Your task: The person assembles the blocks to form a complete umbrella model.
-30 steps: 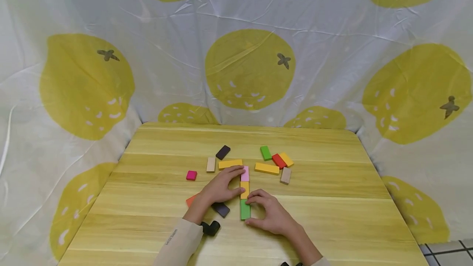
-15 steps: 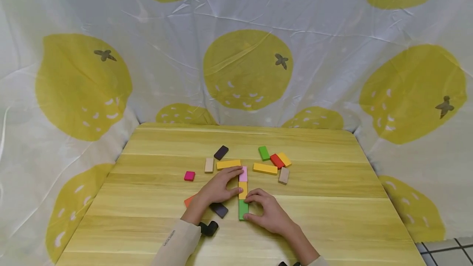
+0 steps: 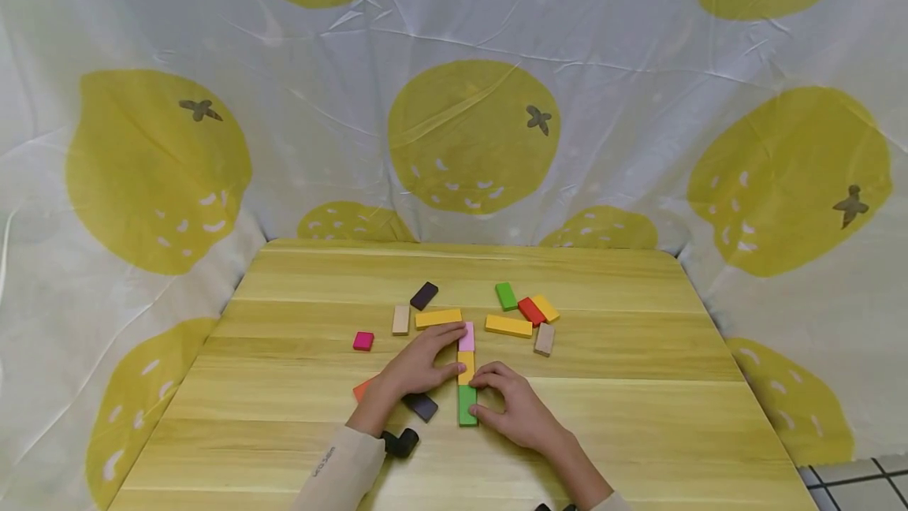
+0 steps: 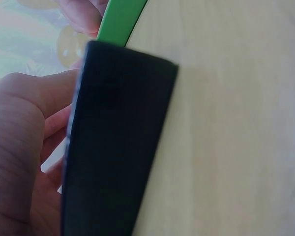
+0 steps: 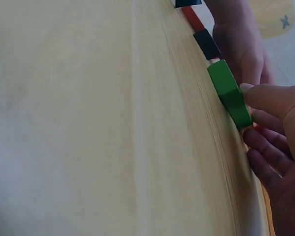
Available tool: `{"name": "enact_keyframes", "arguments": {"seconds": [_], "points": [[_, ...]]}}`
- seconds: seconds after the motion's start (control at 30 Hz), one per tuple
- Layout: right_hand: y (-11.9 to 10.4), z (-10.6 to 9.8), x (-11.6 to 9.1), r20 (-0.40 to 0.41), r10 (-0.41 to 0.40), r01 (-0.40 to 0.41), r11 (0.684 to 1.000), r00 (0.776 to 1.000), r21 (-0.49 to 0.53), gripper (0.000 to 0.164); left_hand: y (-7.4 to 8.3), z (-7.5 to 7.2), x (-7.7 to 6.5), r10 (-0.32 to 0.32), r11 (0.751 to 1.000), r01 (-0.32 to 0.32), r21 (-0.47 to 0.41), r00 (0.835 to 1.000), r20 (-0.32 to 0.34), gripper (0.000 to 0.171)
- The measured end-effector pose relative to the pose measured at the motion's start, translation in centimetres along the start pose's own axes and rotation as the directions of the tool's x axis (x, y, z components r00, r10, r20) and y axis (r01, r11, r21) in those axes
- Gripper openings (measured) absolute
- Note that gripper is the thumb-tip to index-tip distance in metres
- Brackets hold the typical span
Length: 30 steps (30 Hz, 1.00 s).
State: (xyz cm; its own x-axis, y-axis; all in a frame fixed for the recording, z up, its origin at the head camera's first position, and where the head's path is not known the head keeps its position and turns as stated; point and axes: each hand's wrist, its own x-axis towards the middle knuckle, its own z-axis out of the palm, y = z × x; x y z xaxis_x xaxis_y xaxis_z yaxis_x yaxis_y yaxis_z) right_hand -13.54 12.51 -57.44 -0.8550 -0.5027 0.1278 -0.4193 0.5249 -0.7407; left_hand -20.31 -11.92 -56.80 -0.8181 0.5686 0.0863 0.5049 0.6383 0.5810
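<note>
From my remote post I am observing a green block [image 3: 467, 405] lying flat at the near end of a straight row on the table [image 3: 660, 424], with a yellow block [image 3: 467, 358] sitting next and a pink block [image 3: 467, 340] lying farthest. The right hand [image 3: 521, 410] is touching the green block's right side, thumb and fingers standing apart. The left hand [image 3: 417, 365] is lying spread along the row's left side, its thumb touching the yellow block and its fingertips covering part of the pink block. Just beyond, a long yellow block [image 3: 434, 319] is lying crosswise; I am not able to tell whether its right end is touching the pink block. An orange block [image 3: 362, 388] is mostly disappearing behind the left forearm [image 3: 373, 410]. In the left wrist view a dark block [image 4: 118, 142] is filling the foreground, masking the green block's lower part and running out of the bottom edge.
</note>
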Motion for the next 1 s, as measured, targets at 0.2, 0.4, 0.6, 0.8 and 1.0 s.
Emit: {"name": "enact_keyframes", "arguments": {"seconds": [0.2,0.4,0.6,0.8,1.0], "points": [[0.15,-0.22,0.22,0.002,0.006,-0.006,1.0,1.0,0.008,0.03,0.03,-0.02,0.19,0.011,1.0,-0.011,0.002,1.0,0.0,0.067],[0.24,-0.21,0.25,0.008,0.012,-0.012,0.999,1.0,0.036,0.03,0.09,0.09,-0.04,0.009,1.0,-0.009,0.011,1.0,0.006,0.066],[0.44,-0.13,0.24,0.004,0.01,-0.01,0.999,1.0,0.054,0.03,0.1,0.2,-0.08,0.002,1.0,-0.002,-0.003,1.0,0.002,0.066],[0.57,-0.08,0.19,0.001,0.016,-0.016,0.998,1.0,0.057,0.03,0.15,0.22,-0.19,0.008,1.0,-0.008,0.016,1.0,0.019,0.068],[0.72,-0.16,0.21,0.005,0.003,-0.004,0.997,1.0,0.078,0.027,0.62,-0.41,-0.6,-0.013,1.0,0.013,0.001,0.997,0.082,0.086]]}}
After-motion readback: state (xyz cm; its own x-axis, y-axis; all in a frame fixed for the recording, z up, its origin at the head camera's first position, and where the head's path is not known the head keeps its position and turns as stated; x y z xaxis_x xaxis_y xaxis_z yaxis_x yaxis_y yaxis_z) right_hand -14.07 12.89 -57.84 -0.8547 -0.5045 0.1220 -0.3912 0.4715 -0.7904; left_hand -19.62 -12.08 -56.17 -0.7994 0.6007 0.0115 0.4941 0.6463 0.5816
